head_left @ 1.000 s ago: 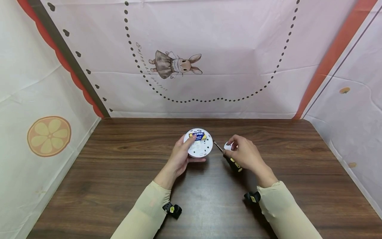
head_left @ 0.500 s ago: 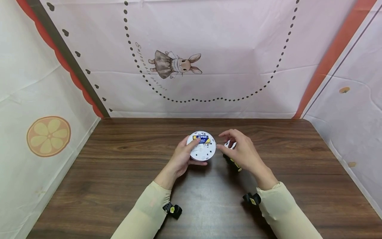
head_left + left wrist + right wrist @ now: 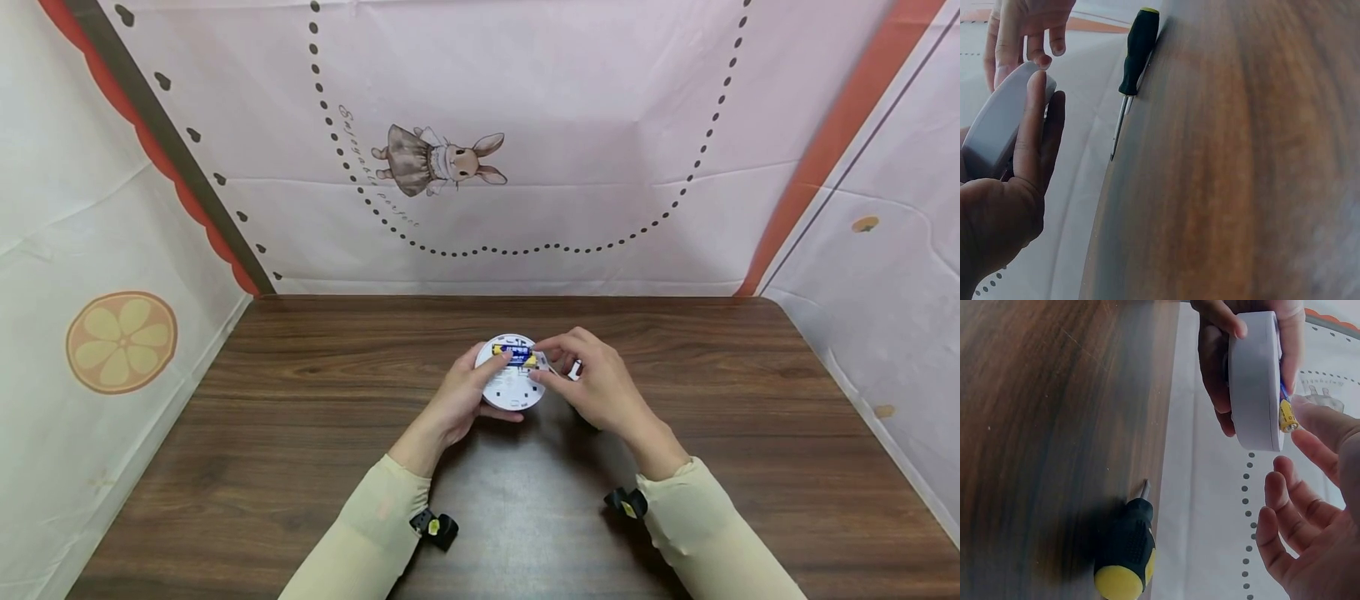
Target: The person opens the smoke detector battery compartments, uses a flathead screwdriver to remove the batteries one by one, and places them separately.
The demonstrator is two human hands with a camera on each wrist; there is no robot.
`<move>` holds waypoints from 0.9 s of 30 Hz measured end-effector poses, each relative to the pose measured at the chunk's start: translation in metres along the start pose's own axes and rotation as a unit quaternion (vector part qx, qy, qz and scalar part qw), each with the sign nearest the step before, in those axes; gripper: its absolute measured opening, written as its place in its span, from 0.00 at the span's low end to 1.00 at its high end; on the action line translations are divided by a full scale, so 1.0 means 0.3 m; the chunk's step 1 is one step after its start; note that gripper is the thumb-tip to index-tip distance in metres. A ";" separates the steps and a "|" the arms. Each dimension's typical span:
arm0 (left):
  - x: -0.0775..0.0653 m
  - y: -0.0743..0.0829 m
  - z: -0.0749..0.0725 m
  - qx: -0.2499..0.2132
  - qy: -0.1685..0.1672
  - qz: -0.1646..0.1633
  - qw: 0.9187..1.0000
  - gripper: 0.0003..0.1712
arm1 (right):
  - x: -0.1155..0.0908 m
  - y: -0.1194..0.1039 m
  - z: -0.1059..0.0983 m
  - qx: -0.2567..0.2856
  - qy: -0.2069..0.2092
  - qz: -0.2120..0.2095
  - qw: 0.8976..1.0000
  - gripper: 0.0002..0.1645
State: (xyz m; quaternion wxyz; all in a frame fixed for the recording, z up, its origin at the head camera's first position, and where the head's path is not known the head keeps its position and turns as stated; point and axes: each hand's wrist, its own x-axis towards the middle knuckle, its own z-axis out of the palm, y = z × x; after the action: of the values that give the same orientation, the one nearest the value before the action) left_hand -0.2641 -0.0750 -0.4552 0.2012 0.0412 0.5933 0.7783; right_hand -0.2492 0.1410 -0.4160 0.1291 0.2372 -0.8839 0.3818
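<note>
Above the counter (image 3: 300,467), near its far edge's middle, a white disc (image 3: 513,392) bearing batteries (image 3: 522,353) is clasped by the left hand (image 3: 459,392). The right hand (image 3: 592,383) is held at their end, thumb and forefinger parted; whether anything is pinched in this grip cannot be told.

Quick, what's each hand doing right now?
Left hand: holding the round white device.
Right hand: thumb and index finger at the end of the battery; whether they pinch it cannot be told.
</note>
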 end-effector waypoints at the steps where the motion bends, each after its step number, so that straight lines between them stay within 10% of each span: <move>1: 0.000 0.000 0.001 0.002 -0.002 0.000 1.000 0.25 | 0.000 -0.002 0.001 -0.001 -0.001 0.002 1.000 0.18; 27: -0.002 -0.004 0.010 0.016 -0.014 0.004 1.000 0.27 | -0.004 0.002 0.011 -0.036 0.024 -0.002 0.999 0.10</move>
State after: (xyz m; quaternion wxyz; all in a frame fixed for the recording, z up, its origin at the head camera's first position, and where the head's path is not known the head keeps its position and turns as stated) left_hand -0.2624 -0.0722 -0.4552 0.2057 0.0574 0.6028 0.7688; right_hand -0.2487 0.1392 -0.4191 0.1594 0.2248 -0.8933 0.3552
